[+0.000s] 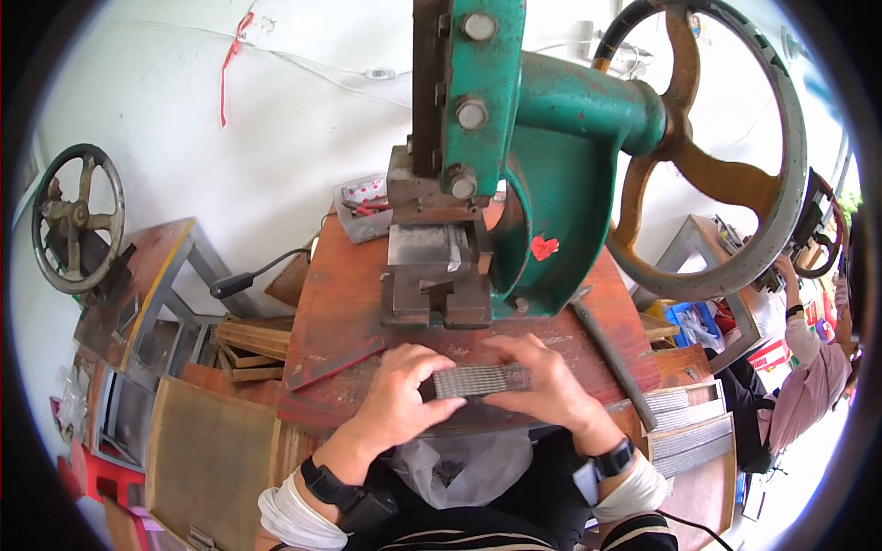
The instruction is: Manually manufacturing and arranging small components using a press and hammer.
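Between my two hands is a small block of thin grey metal strips [471, 381], lying side by side like ridges. My left hand [401, 393] pinches its left end between thumb and fingers. At the other end, my right hand [549, 384] closes on it with thumb below and fingers above. The block is held over the front part of the red-brown wooden table [340, 275]. Just beyond it stands a green hand press [560, 184] with a steel die [436, 285] at its base. A bright flat plate [424, 246] sits under the ram.
A long metal bar [611, 363] leans along the table's right side. At right, a wooden tray [726, 413] bears rows of grey strips; another tray [211, 450] lies at left. A large handwheel [790, 138] juts out at right. A person [808, 386] works at far right.
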Demonstrator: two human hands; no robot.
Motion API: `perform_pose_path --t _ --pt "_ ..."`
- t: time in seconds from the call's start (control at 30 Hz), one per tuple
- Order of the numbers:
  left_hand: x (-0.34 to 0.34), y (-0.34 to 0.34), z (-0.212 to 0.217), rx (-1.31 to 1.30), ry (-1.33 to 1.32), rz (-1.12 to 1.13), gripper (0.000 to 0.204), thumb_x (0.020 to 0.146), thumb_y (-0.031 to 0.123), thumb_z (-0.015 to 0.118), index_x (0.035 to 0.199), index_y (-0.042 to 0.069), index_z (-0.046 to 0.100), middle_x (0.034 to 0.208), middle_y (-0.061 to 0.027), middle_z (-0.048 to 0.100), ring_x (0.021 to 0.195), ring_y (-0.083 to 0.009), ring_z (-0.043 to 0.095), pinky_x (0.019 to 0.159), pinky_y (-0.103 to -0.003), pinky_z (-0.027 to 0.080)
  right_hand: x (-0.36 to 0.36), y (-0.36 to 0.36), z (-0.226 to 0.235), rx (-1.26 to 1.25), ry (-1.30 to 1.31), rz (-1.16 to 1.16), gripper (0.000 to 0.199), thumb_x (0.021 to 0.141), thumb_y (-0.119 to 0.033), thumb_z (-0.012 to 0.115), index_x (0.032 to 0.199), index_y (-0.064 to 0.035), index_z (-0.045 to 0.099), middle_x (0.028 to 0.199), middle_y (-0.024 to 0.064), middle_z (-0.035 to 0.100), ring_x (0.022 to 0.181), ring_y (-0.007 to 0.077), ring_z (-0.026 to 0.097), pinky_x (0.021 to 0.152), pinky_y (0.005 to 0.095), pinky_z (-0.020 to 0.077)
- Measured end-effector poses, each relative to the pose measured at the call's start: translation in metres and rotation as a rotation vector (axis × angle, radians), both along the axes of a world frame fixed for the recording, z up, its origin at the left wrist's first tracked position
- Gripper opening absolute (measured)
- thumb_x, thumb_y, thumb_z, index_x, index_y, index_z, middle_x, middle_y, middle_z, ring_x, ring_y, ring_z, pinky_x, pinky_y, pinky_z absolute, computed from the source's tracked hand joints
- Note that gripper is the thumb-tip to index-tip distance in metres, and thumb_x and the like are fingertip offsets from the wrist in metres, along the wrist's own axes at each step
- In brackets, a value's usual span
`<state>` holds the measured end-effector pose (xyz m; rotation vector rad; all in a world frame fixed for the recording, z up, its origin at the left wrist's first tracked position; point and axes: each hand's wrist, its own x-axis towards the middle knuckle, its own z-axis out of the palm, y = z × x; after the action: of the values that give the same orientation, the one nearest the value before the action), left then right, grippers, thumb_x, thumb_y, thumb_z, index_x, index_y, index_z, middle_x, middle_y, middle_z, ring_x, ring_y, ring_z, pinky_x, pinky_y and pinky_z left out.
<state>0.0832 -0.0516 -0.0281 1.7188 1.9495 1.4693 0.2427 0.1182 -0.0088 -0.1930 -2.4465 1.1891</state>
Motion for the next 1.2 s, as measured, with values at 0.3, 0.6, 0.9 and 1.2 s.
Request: perform_pose_path --t 0.3,0.6,0.9,1.2 --pt "0.014 0.007 -0.020 -0.232 0.548 0.154 0.062 0.062 0.034 0.083 0.112 0.003 0.062 0.109 -0.0089 0.058 0.108 -0.0296 0.050 0.096 -0.044 0.034 -0.019 -0.006 -0.048 0.318 -0.023 0.009 0.067 0.065 -0.013 0.080 0.127 -0.0068 0.057 0.113 0.0141 0.062 0.110 0.0335 0.052 0.096 0.0437 0.0401" --pt "0.008 0.028 -0.042 -0.123 0.513 0.114 0.050 0.066 0.028 0.083 0.104 0.003 0.061 0.094 -0.0114 0.057 0.085 -0.0314 0.053 0.076 -0.042 0.044 0.064 0.013 -0.038 0.143 0.185 -0.299 0.038 0.067 0.002 0.075 0.104 -0.0012 0.064 0.102 0.0141 0.063 0.096 0.0324 0.058 0.085 0.0394 0.0477" --pt "0.015 -0.021 0.005 0.529 -1.650 -0.325 0.055 0.088 0.057 0.059 0.099 0.004 0.058 0.080 -0.0031 0.048 0.072 -0.0148 0.043 0.066 -0.029 0.035 0.080 -0.035 -0.054 0.018 0.232 -0.119 0.027 0.066 0.010 0.069 0.089 -0.0048 0.069 0.092 0.0081 0.066 0.088 0.0276 0.060 0.077 0.0351 0.0486" --pt "0.054 -0.082 -0.055 0.065 -1.498 -0.191 0.051 0.086 0.045 0.068 0.103 -0.003 0.060 0.084 -0.0068 0.057 0.072 -0.0159 0.052 0.065 -0.030 0.042 0.100 -0.016 -0.042 -0.079 -0.013 0.168 0.030 0.067 0.005 0.072 0.096 -0.0024 0.069 0.095 0.0127 0.066 0.089 0.0301 0.062 0.078 0.0363 0.0491"
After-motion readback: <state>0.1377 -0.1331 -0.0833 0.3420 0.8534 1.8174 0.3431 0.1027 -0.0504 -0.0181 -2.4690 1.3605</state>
